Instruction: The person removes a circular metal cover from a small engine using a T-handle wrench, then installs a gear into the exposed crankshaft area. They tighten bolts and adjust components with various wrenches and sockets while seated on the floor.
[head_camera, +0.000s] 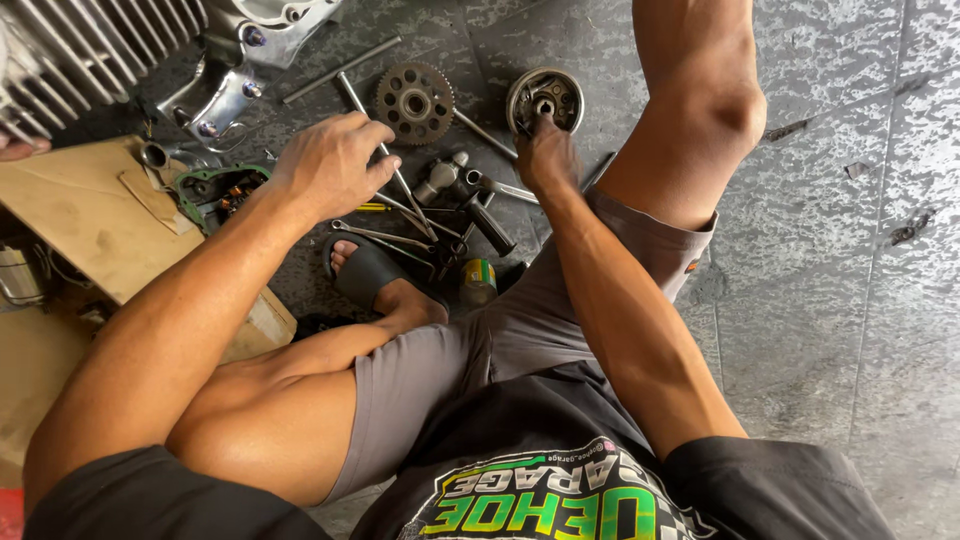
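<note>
A round metal drum (544, 98) is seen on the grey floor (830, 250) at about twelve o'clock from the seated person. The right hand (545, 155) is laid on its near edge, with the fingertips pushed into its open face; the grip is closed on the drum's rim, though how tightly cannot be told.

The left hand (332, 165) is held at about ten o'clock, knuckles up, with the fingers curled loosely over a long metal rod (385, 155) that runs slantwise under it. Whether the rod is actually pinched cannot be told from this view.

Between the two hands, a toothed gear wheel (414, 102) is laid flat on the floor, just beside the drum. Spanners (385, 238) and a small hammer (440, 178) are scattered near the rod. A small can (478, 281) is stood below them, near a foot in a dark sandal (365, 272). A finned engine (100, 50) is placed at the far ten o'clock corner, and a sheet of cardboard (80, 220) is spread at nine o'clock.
</note>
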